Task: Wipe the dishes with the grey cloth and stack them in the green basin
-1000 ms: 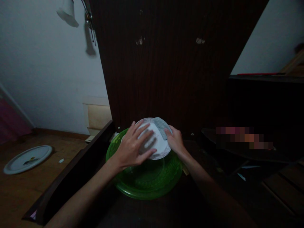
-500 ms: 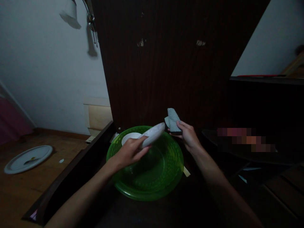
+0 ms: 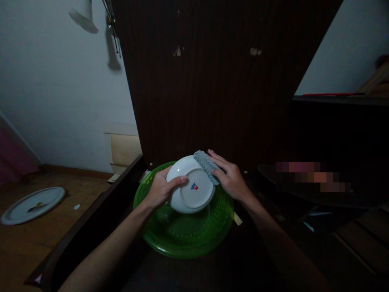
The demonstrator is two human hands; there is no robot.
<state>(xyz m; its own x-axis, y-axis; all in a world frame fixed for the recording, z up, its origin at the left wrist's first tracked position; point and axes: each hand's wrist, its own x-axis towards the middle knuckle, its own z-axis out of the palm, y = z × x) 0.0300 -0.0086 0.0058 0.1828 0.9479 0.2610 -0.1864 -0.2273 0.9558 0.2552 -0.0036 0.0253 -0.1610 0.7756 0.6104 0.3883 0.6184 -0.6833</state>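
A white plate (image 3: 190,198) is tilted above the green basin (image 3: 182,249), its underside with a small red and blue mark facing me. My left hand (image 3: 162,186) grips its left side, thumb lying across the underside. On the plate's upper right rim, my right hand (image 3: 229,178) presses a folded grey-blue cloth (image 3: 206,164), gripped between thumb and fingers. The plate hides much of the basin's inside, including where a second white dish stood.
A dark wooden panel (image 3: 200,89) rises behind the basin, and a dark rail (image 3: 91,223) runs along the left. On the floor lies a large white oval lid-like piece (image 3: 54,198). A wall lamp (image 3: 83,16) hangs at upper left.
My left hand has turned the plate from nearly edge-on to underside toward me. My right hand has brought the cloth from beyond the plate onto its rim.
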